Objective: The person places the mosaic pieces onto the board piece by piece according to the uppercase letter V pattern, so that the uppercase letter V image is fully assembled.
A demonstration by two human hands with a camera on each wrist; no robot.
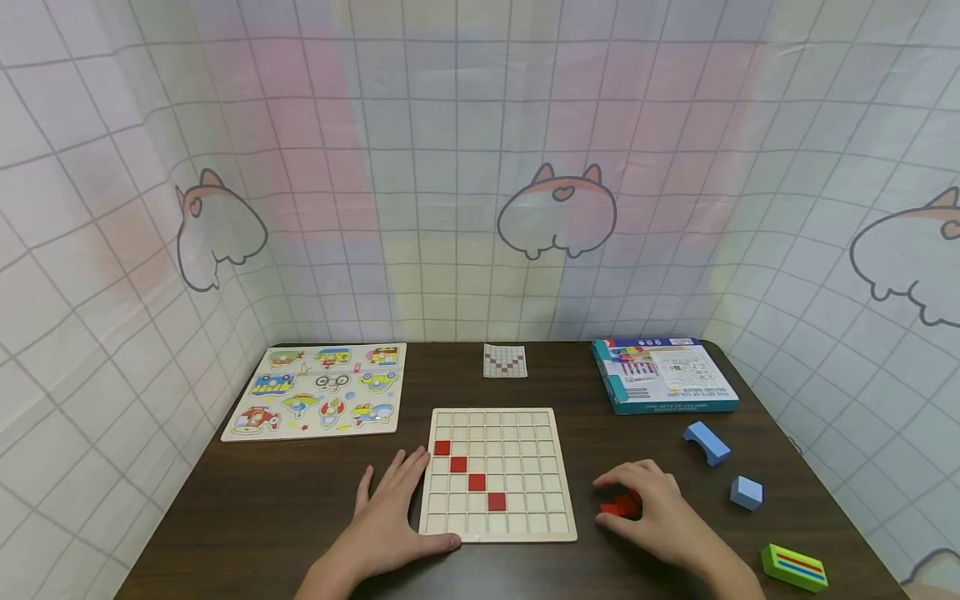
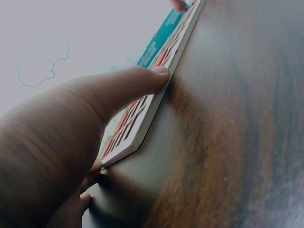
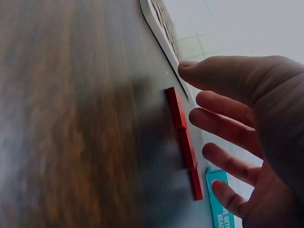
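A cream grid board [image 1: 525,467] lies at the front middle, with several red square tiles [image 1: 477,482] set in a diagonal running from the left side down to the right. My left hand [image 1: 386,517] rests at the board's lower left corner, thumb along the near edge and straight fingers by the left side. To the right of the board, my right hand [image 1: 651,512] hovers over loose red tiles [image 3: 183,126], thumb and fingers apart. Those tiles lie on the table in a touching row, partly hidden by the hand in the head view. Nothing sits between the right fingers.
A small pattern card [image 1: 506,362] lies behind the board. At the back left is a vehicle picture puzzle [image 1: 315,392], at the back right a teal-edged box [image 1: 663,375]. Down the right side lie a blue arch block [image 1: 707,442], a blue cube [image 1: 746,492] and a green striped block [image 1: 795,568].
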